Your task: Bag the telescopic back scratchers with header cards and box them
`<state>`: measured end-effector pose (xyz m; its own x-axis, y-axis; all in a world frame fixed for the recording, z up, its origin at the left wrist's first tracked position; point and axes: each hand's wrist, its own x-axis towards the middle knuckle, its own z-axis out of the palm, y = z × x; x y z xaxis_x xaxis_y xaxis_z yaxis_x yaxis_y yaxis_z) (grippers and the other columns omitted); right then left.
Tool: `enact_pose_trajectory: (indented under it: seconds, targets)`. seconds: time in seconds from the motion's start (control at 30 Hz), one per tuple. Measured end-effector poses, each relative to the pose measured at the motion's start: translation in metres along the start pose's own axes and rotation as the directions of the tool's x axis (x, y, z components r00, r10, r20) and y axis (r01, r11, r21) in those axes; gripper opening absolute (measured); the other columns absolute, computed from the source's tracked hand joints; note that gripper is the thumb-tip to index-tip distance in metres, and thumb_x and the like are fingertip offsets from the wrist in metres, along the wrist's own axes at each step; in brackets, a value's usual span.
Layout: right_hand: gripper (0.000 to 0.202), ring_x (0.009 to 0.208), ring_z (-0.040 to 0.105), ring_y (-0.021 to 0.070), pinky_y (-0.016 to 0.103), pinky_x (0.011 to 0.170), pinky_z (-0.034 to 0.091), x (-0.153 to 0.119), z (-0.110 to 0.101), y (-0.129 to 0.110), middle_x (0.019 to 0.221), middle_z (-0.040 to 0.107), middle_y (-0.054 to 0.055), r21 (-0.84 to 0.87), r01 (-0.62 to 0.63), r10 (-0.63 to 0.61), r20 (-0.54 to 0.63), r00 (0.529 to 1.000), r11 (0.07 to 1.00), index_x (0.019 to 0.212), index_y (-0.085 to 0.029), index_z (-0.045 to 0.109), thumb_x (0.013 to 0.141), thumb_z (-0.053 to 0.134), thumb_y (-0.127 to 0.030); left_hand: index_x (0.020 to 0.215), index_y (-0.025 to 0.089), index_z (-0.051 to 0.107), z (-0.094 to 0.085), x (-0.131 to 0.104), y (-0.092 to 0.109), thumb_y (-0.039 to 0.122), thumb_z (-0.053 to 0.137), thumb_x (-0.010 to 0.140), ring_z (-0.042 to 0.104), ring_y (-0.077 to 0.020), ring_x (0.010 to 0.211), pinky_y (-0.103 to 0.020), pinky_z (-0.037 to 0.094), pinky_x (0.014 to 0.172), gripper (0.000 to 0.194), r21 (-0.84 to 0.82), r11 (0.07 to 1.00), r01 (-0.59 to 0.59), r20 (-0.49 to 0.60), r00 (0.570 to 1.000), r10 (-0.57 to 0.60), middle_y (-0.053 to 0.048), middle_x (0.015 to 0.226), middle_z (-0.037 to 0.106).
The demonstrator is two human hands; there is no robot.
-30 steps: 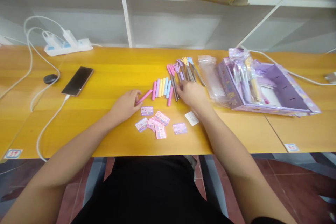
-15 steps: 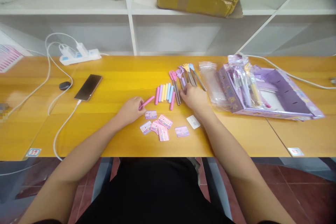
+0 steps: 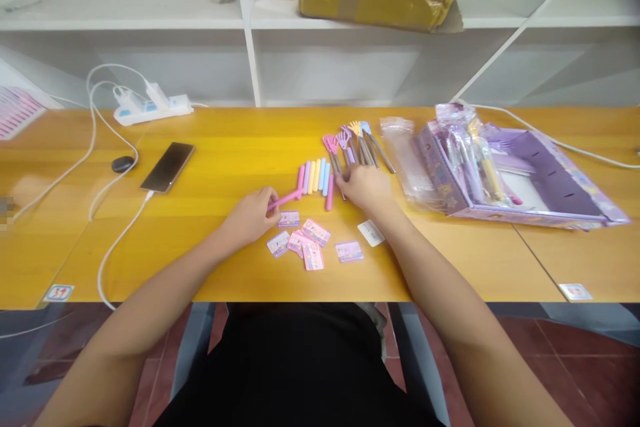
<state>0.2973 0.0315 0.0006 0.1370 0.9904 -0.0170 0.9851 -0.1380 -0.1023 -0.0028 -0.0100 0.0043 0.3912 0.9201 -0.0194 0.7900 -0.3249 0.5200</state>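
My left hand (image 3: 254, 213) is closed round a pink tube-shaped handle (image 3: 286, 199), whose far end meets the row of pastel handles (image 3: 314, 177). Another pink handle (image 3: 329, 192) lies apart at the row's right. My right hand (image 3: 364, 185) has its fingers closed on the metal rod of a pink hand-shaped back scratcher (image 3: 331, 143); the fingertips are partly hidden. Purple, yellow and blue back scratchers (image 3: 355, 128) fan out just behind it. Several small printed cards (image 3: 314, 257) lie in front of the hands, with a white card (image 3: 371, 233) near my right wrist.
A purple display box (image 3: 560, 217) with bagged back scratchers (image 3: 470, 167) stands at the right, beside clear plastic bags (image 3: 407, 153). At the left are a phone (image 3: 167, 167) on a cable and a power strip (image 3: 155, 109). Shelves (image 3: 150, 13) back the table.
My left hand has moved slightly right with the pink handle, whose tip now reaches the row. My right hand has shifted a little left along the rods.
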Motion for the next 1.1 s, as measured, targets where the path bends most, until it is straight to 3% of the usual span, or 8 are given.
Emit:
enact_pose_trajectory:
  seconds: [0.17,0.3,0.4,0.5,0.6,0.7,0.77,1.1]
  targets:
    - [0.049,0.095,0.078,0.0303,0.034,0.074,0.048,0.002,-0.003,0.002,0.098,0.083,0.017,0.079,-0.007,0.005,0.028,1.000,0.997,0.092,-0.020,0.083,0.104,0.057,-0.060,0.118,0.023,0.058,-0.001,-0.005,0.006,0.035,0.045,0.111,0.070,-0.0260,0.079,-0.037,0.046,0.072,0.020,0.056,0.998,0.027,0.015,1.000,-0.027,-0.007,0.093,0.075]
    - [0.041,0.088,0.075,0.0270,0.031,0.071,0.045,0.003,0.000,0.007,0.091,0.082,0.014,0.171,-0.010,0.007,0.023,1.000,0.985,0.088,-0.021,0.081,0.100,0.064,-0.056,0.124,0.024,0.057,-0.001,-0.006,0.004,0.037,0.040,0.114,0.071,-0.0250,0.077,-0.036,0.049,0.072,0.024,-0.011,1.000,0.002,-0.013,1.000,-0.003,-0.006,0.092,0.077]
    - [0.032,0.077,0.069,0.0239,0.032,0.070,0.043,0.004,0.003,0.011,0.077,0.076,0.009,0.366,-0.005,0.024,-0.048,0.999,0.931,0.076,-0.021,0.074,0.093,0.070,-0.048,0.131,0.023,0.057,0.000,-0.005,0.001,0.034,0.039,0.114,0.070,-0.0230,0.073,-0.036,0.051,0.071,0.027,-0.050,0.999,-0.007,-0.009,1.000,0.006,-0.006,0.093,0.077]
    - [0.032,0.064,0.055,0.0188,0.032,0.067,0.040,0.005,0.004,0.012,0.064,0.061,0.002,0.670,0.065,0.071,-0.174,0.982,0.740,0.067,-0.023,0.059,0.091,0.066,-0.043,0.135,0.021,0.058,0.001,-0.005,0.000,0.031,0.035,0.114,0.070,-0.0223,0.077,-0.037,0.052,0.076,0.032,-0.053,0.997,-0.052,0.008,0.999,0.053,-0.007,0.100,0.078]
    - [0.032,0.058,0.042,0.0159,0.030,0.060,0.037,0.006,0.003,0.009,0.063,0.048,-0.003,0.847,0.141,0.117,-0.231,0.966,0.512,0.078,-0.026,0.053,0.096,0.055,-0.053,0.131,0.021,0.060,0.001,-0.005,0.000,0.029,0.035,0.113,0.070,-0.0224,0.081,-0.038,0.052,0.079,0.032,-0.038,0.996,-0.081,0.005,0.997,0.081,-0.007,0.102,0.078]
    - [0.042,0.054,0.031,0.0134,0.028,0.053,0.028,0.002,-0.001,0.004,0.061,0.039,-0.007,0.958,0.222,0.051,-0.234,0.971,0.183,0.085,-0.028,0.051,0.089,0.068,-0.065,0.128,0.022,0.059,-0.001,-0.007,0.003,0.034,0.036,0.114,0.071,-0.0225,0.080,-0.037,0.050,0.075,0.030,-0.051,0.997,-0.060,-0.009,0.998,0.060,-0.006,0.099,0.078]
    - [0.049,0.052,0.026,0.0118,0.027,0.051,0.023,-0.003,-0.004,0.001,0.060,0.035,-0.009,0.970,0.239,-0.034,-0.237,0.971,0.042,0.086,-0.028,0.052,0.084,0.078,-0.069,0.128,0.023,0.058,-0.002,-0.008,0.004,0.036,0.035,0.115,0.072,-0.0228,0.081,-0.037,0.050,0.076,0.029,-0.072,0.996,-0.055,-0.017,0.998,0.054,-0.006,0.099,0.078]
    - [0.054,0.046,0.031,0.0112,0.027,0.048,0.025,-0.017,-0.004,-0.008,0.056,0.041,-0.008,0.979,0.190,-0.206,-0.202,0.958,-0.074,0.087,-0.027,0.060,0.088,0.075,-0.079,0.127,0.023,0.056,0.001,-0.007,0.004,0.038,0.035,0.115,0.071,-0.0231,0.082,-0.037,0.050,0.078,0.028,-0.079,0.993,-0.082,0.003,0.997,0.083,-0.006,0.097,0.076]
